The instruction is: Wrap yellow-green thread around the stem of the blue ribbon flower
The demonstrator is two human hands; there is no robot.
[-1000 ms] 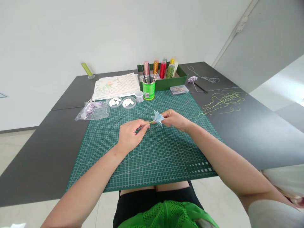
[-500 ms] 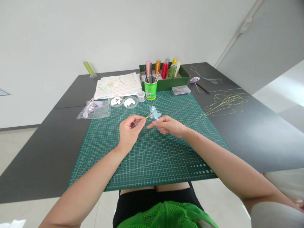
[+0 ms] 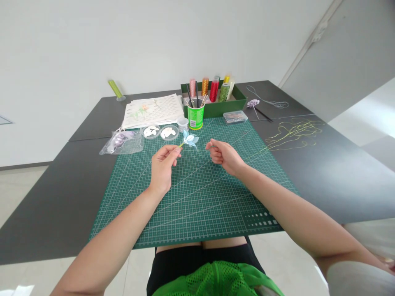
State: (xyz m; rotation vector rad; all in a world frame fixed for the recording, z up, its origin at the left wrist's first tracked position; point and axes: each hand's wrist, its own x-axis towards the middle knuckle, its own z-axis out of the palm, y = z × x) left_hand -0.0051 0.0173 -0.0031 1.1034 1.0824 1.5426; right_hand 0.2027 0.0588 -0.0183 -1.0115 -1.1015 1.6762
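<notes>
My left hand (image 3: 163,164) pinches the green stem of a small artificial flower (image 3: 190,139) between thumb and fingertips. The flower has pale blue petals with a whitish middle, and its head points right, clear of the fingers. My right hand (image 3: 226,156) hangs over the mat a little right of the petals, apart from them. Its fingers are curled in and the thumb meets the forefinger; whatever may be between them is too fine to make out. From a loose tangle of yellow-green thread (image 3: 293,132) on the table, a faint strand runs toward this hand.
Beneath both hands lies a green cutting mat (image 3: 191,205). Behind it stand a green can (image 3: 195,117) of brushes, a green box (image 3: 212,109) of thread spools, and a clear case (image 3: 235,117). Dishes of white pieces (image 3: 169,132), a plastic bag (image 3: 121,142) and papers (image 3: 154,110) are left.
My left hand has drawn the flower to the left and turned it. My right hand has come away from the petals, moving slightly right, and its fingers have curled in.
</notes>
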